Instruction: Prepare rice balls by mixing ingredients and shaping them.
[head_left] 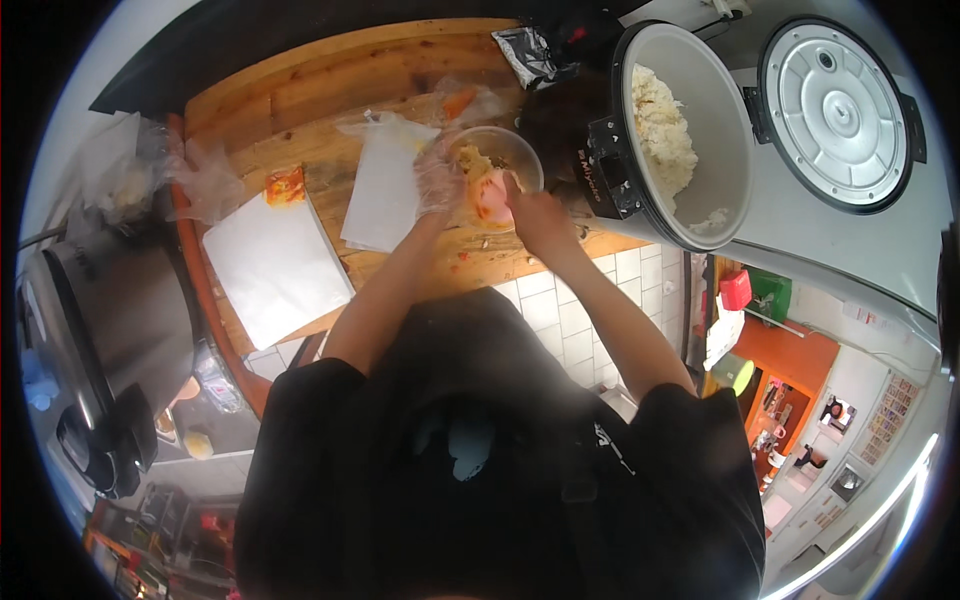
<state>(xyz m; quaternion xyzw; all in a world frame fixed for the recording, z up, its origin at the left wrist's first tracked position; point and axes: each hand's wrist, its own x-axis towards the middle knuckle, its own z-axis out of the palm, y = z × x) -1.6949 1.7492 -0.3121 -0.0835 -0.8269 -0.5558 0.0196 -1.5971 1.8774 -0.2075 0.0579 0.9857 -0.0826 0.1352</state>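
Observation:
My left hand point(438, 182), in a clear plastic glove, grips the left side of a clear round bowl point(533, 155) on the wooden table. Inside the bowl lies rice point(474, 158) stained with orange-red sauce. A pink rice paddle point(491, 196) reaches into it, its blade flat and smeared with sauce. My right hand point(543, 220) is closed round the paddle's handle at the bowl's right side. Part of the handle is hidden by my fingers. Just left of the gloved hand lie white paper sheets point(384, 190).
An open rice cooker point(618, 175) of white rice stands close on the right, its lid point(843, 110) hinged back. Another stack of white paper point(270, 265), with a sauce-stained piece point(285, 187) on it, lies left. Crumpled foil point(525, 55) sits at the back. A large dark appliance point(125, 300) stands far left.

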